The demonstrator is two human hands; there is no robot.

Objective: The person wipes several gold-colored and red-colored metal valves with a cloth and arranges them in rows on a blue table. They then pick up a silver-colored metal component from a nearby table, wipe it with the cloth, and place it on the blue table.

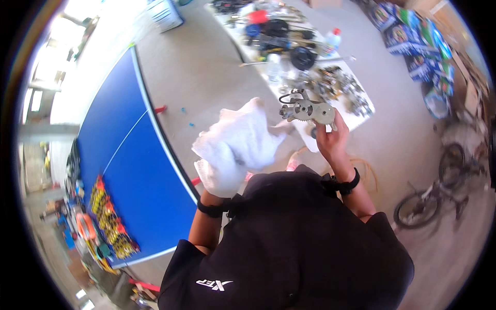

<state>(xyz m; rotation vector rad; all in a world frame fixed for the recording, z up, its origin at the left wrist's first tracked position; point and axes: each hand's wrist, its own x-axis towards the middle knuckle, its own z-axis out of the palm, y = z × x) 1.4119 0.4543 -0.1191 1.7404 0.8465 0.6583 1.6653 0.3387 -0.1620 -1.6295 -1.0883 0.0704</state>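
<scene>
In front of my chest, a white cloth (235, 137) drapes over my left hand (208, 198) and hides its fingers; only skin near the wrist shows below it. The cloth hangs in the air, borne by that hand. To its right, my right hand (333, 138) is closed round one end of a grey metal gear housing (309, 110). Toothed gears and round holes show on the housing, and a black cable loops at its upper left. Cloth and housing are a small gap apart. Beyond them lies a white sheet (356, 124) bearing many small metal parts (338, 88).
A blue table-tennis table (129, 150) stands at left, with yellow and red items (108, 219) on it. Clear bottles (330, 42) and black parts (302, 58) lie ahead. Blue and green bags (413, 44) line the right side; a bicycle (429, 201) rests at lower right.
</scene>
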